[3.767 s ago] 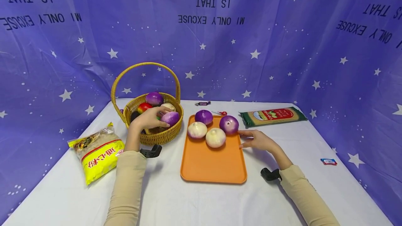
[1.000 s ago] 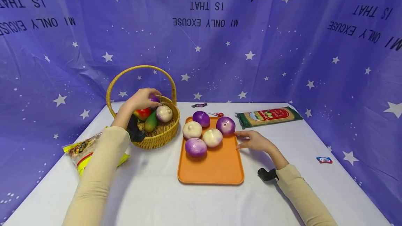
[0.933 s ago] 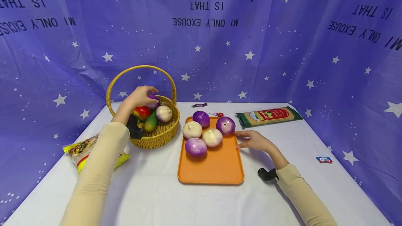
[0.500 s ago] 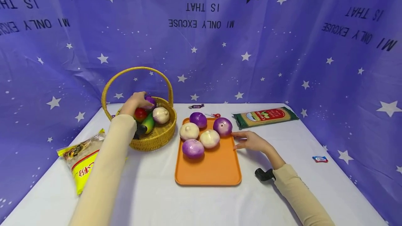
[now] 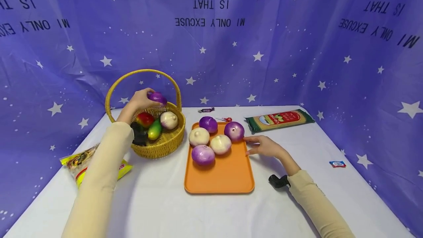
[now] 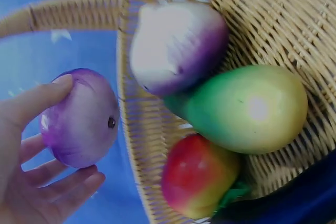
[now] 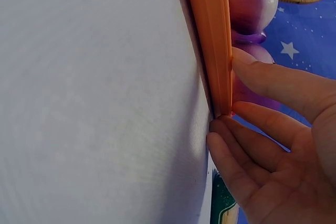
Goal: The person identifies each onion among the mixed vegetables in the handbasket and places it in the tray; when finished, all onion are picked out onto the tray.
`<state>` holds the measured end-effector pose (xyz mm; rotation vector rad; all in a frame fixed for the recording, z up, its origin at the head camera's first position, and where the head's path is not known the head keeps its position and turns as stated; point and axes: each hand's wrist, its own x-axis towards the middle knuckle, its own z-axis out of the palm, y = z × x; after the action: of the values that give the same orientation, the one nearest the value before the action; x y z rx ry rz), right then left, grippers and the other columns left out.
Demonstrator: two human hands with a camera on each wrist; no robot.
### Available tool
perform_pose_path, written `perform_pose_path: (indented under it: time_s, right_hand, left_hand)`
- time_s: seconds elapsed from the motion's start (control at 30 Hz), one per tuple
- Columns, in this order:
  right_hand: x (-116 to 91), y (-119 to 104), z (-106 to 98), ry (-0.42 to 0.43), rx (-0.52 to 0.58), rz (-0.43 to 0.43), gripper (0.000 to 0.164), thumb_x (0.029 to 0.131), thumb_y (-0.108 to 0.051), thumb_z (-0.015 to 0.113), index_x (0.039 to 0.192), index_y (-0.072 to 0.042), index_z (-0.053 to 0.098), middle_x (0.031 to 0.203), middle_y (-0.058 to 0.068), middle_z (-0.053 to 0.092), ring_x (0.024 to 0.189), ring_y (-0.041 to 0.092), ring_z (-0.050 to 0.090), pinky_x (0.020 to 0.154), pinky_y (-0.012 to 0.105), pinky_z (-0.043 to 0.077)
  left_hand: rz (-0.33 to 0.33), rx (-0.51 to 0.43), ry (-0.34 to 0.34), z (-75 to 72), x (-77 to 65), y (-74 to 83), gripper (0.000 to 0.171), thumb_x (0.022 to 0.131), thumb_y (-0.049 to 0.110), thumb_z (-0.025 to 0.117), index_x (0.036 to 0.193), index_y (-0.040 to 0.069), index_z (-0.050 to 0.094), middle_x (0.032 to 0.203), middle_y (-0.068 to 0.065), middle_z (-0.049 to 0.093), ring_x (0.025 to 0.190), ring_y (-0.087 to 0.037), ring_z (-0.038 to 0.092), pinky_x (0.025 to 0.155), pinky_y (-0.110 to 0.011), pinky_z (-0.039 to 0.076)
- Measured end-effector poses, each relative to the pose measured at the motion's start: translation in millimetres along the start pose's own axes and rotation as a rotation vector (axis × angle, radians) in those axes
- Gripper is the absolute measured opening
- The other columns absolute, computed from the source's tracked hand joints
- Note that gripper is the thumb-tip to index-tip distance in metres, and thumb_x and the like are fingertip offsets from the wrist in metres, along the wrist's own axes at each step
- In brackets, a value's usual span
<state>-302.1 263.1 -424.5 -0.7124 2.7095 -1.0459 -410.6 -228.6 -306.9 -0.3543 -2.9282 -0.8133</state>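
Note:
My left hand (image 5: 141, 100) holds a purple-and-white onion (image 5: 157, 98) above the back of the wicker basket (image 5: 160, 151). In the left wrist view, thumb and fingers curl round this onion (image 6: 86, 119), clear of the basket's rim. Inside the basket lie another onion (image 5: 169, 120), a green-and-yellow mango-shaped fruit (image 5: 154, 130), a red fruit (image 5: 145, 119) and a dark long item (image 6: 283, 198). My right hand (image 5: 266, 147) rests with extended fingers at the right edge of the orange tray (image 5: 228, 183). Several onions, including a purple one (image 5: 203, 155), sit on the tray's back half.
A yellow noodle bag (image 5: 80, 162) lies left, partly behind the left sleeve. A green-ended packet (image 5: 280, 120) lies back right. A purple-wrapped candy (image 5: 206, 110) and a red lollipop (image 5: 228, 119) are behind the tray. A blue-red candy (image 5: 337, 164) lies right. The basket handle (image 5: 142, 72) arches high.
Since the earliest frame, an onion has moved from basket to tray. The left hand then gripped the back onion and has lifted it up. The right hand stays at the tray edge.

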Motion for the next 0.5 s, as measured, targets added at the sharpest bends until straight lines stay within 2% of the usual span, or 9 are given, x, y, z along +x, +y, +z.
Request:
perform_pose_path:
  time_s: [0.1,0.2,0.3,0.4,0.5]
  right_hand:
    - [0,-1,-2,0.002,-0.001,-0.015,0.063,0.082,-0.024,0.078,0.134,0.002,0.054,0.130,0.020,0.058,0.124,0.038,0.049,0.103,0.053,0.038]
    - [0,0,-2,0.004,0.009,-0.020,0.062,0.082,-0.023,0.078,0.134,0.002,0.054,0.129,0.020,0.058,0.124,0.039,0.049,0.103,0.053,0.037]
    - [0,0,-1,0.001,0.007,-0.023,0.062,0.082,-0.023,0.078,0.134,0.003,0.054,0.129,0.021,0.058,0.124,0.039,0.049,0.103,0.054,0.037]
    - [0,0,-1,0.000,0.003,-0.024,0.062,0.082,-0.024,0.077,0.134,0.002,0.054,0.129,0.020,0.058,0.123,0.039,0.049,0.103,0.054,0.037]
    - [-2,-2,-1,0.005,0.008,-0.020,0.062,0.082,-0.023,0.078,0.134,0.003,0.054,0.130,0.020,0.058,0.124,0.039,0.049,0.104,0.053,0.037]
  left_hand:
    - [0.062,-0.024,0.048,-1.9,-5.5,9.0,0.071,0.078,0.028,0.080,0.131,-0.005,0.046,0.122,-0.029,0.053,0.110,-0.043,0.051,0.093,-0.053,0.044]
    - [0.133,-0.023,0.061,0.2,-16.7,19.1,0.071,0.077,0.030,0.081,0.129,-0.004,0.047,0.121,-0.028,0.053,0.109,-0.042,0.052,0.093,-0.053,0.044]
    - [0.200,-0.042,0.047,5.6,-32.2,29.3,0.070,0.078,0.032,0.080,0.129,-0.003,0.047,0.121,-0.028,0.053,0.110,-0.041,0.051,0.093,-0.053,0.045]
    - [0.253,-0.102,0.042,13.0,-49.6,40.8,0.070,0.078,0.032,0.081,0.129,-0.001,0.047,0.123,-0.024,0.052,0.112,-0.038,0.052,0.091,-0.051,0.047]
    - [0.310,-0.155,0.060,19.6,-68.9,59.4,0.070,0.076,0.031,0.083,0.130,0.002,0.047,0.125,-0.019,0.051,0.112,-0.034,0.053,0.089,-0.049,0.049]
